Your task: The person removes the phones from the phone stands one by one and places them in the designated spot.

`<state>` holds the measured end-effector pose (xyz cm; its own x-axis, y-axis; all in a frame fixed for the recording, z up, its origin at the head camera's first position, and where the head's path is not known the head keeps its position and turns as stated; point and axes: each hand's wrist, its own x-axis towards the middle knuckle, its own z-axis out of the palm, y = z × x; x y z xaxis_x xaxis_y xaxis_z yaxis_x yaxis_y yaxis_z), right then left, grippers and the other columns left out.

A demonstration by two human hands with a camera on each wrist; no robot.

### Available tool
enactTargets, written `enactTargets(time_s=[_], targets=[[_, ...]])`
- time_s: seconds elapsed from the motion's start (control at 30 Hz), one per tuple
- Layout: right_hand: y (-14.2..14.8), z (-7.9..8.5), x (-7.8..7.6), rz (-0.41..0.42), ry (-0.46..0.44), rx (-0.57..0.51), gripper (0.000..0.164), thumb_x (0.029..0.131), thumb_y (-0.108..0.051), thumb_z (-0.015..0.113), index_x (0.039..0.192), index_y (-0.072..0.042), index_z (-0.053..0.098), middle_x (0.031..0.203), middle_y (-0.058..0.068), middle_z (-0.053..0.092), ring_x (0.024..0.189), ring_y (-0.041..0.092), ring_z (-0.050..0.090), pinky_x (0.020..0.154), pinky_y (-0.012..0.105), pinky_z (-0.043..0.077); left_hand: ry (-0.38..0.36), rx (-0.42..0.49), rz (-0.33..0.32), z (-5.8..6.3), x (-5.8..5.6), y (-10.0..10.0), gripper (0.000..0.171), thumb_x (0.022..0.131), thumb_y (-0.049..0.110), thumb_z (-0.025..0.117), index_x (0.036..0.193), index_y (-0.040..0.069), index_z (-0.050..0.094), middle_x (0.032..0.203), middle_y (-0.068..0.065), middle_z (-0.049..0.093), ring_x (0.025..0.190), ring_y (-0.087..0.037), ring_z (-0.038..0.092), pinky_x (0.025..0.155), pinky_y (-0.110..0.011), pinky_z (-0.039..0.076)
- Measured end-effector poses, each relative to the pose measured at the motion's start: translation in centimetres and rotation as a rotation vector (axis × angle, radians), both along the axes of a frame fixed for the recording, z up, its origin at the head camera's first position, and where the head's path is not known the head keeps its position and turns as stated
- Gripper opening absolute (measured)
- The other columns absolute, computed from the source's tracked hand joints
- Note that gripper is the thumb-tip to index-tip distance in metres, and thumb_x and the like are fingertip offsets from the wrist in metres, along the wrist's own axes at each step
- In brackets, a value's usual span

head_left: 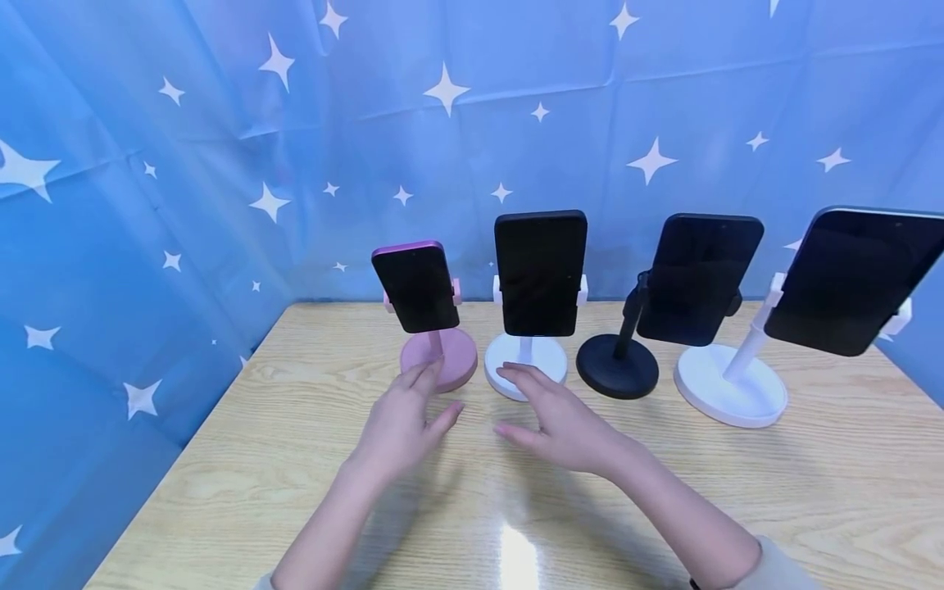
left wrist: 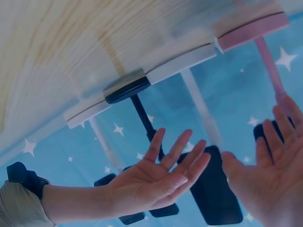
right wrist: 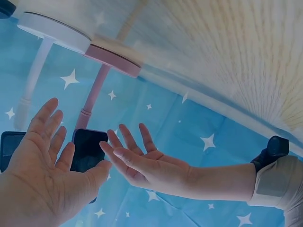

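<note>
My left hand [head_left: 398, 422] hovers over the table in front of a pink phone stand [head_left: 465, 360], its fingers spread and holding nothing. A phone with a purple edge [head_left: 416, 288] is clamped upright in that stand. My right hand [head_left: 556, 418] is above the table by the round base of a white phone stand [head_left: 549, 356], fingers loosely extended and nothing in them. That stand carries a black phone [head_left: 541, 274]. In the left wrist view both palms show, the right hand [left wrist: 151, 184] and the left hand [left wrist: 274, 184] apart from each other.
Further right stand a black phone stand [head_left: 615, 373] with a dark phone [head_left: 701, 279] and a second white stand [head_left: 730, 393] with a larger dark device [head_left: 855, 279]. A blue curtain with white stars [head_left: 354, 164] hangs behind the wooden table [head_left: 243, 459].
</note>
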<state>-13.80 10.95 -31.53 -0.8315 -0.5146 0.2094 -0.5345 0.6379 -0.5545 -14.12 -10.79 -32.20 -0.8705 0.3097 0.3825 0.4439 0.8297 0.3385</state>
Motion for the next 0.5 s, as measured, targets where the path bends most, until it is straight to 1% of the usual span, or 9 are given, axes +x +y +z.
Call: enactTargets(time_s=[0.17,0.3,0.37,0.5], targets=[[-0.5,0.3,-0.1,0.01,-0.004,-0.021,0.06,0.088,-0.029,0.06,0.137,-0.003,0.036,0.139,0.013,0.039,0.128,0.03,0.037,0.099,0.047,0.037,0.016,0.047,0.021,0.1,-0.1,-0.3,0.056,0.082,0.029,0.068,0.126,-0.003,0.051,0.122,-0.017,0.056,0.112,-0.03,0.054,0.091,-0.042,0.045],[-0.9,0.5,-0.3,0.012,0.005,-0.049,0.053,0.093,-0.026,0.053,0.137,-0.002,0.037,0.139,0.014,0.04,0.129,0.029,0.036,0.1,0.047,0.037,0.046,0.093,0.024,0.2,-0.3,-0.5,0.053,0.082,0.025,0.068,0.125,-0.001,0.052,0.118,-0.016,0.058,0.109,-0.029,0.056,0.089,-0.041,0.047],[-1.2,0.6,-0.5,0.011,0.015,-0.078,0.049,0.095,-0.023,0.049,0.136,-0.001,0.037,0.138,0.015,0.041,0.128,0.029,0.038,0.097,0.046,0.039,0.063,0.113,0.028,0.3,-0.4,-0.6,0.053,0.082,0.024,0.068,0.125,-0.002,0.052,0.118,-0.018,0.059,0.108,-0.03,0.057,0.087,-0.042,0.048],[-1.6,0.7,-0.9,-0.003,0.03,-0.145,0.044,0.096,-0.018,0.046,0.135,0.001,0.038,0.137,0.016,0.042,0.124,0.03,0.042,0.09,0.044,0.046,0.089,0.141,0.051,0.4,-0.5,-0.8,0.056,0.081,0.022,0.069,0.125,-0.007,0.05,0.119,-0.022,0.057,0.107,-0.033,0.057,0.086,-0.044,0.048]])
